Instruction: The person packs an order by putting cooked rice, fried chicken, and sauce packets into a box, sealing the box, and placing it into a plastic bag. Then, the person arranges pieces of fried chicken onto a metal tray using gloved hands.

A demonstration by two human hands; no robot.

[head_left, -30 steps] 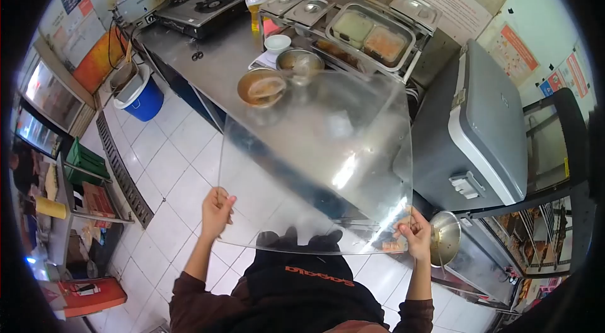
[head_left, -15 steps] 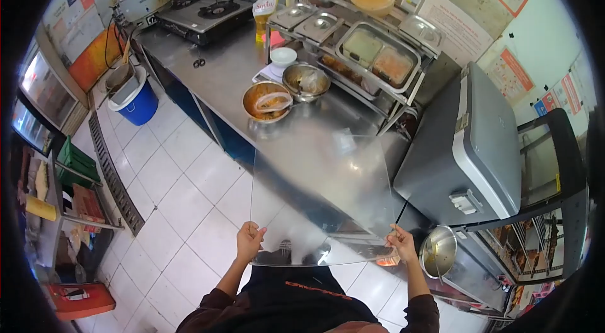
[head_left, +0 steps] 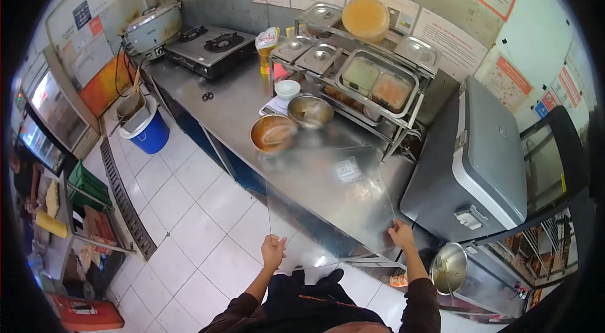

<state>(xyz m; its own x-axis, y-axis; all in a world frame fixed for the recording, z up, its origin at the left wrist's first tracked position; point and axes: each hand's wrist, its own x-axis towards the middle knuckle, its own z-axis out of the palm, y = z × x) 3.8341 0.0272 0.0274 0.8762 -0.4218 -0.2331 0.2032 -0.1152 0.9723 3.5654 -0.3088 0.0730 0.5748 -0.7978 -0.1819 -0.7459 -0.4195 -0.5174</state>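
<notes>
I hold a large clear plastic sheet (head_left: 328,200) flat in front of me, over the near end of the steel counter (head_left: 233,97). My left hand (head_left: 273,251) grips the sheet's near left corner. At the near right corner, my right hand (head_left: 401,233) pinches its edge. Through the sheet I see the counter top and a small label. Just beyond its far edge stand two metal bowls (head_left: 273,132) with food in them.
A rack of steel food pans (head_left: 372,84) stands behind the bowls. A gas stove (head_left: 211,46) and rice cooker (head_left: 153,27) sit at the counter's far end. A grey cooler box (head_left: 479,156) is to the right, a blue bucket (head_left: 146,128) on the tiled floor left.
The sheet has come down from a raised, tilted position to lie low and flat over the counter's near end. Both hands moved closer together and lower, still gripping its corners.
</notes>
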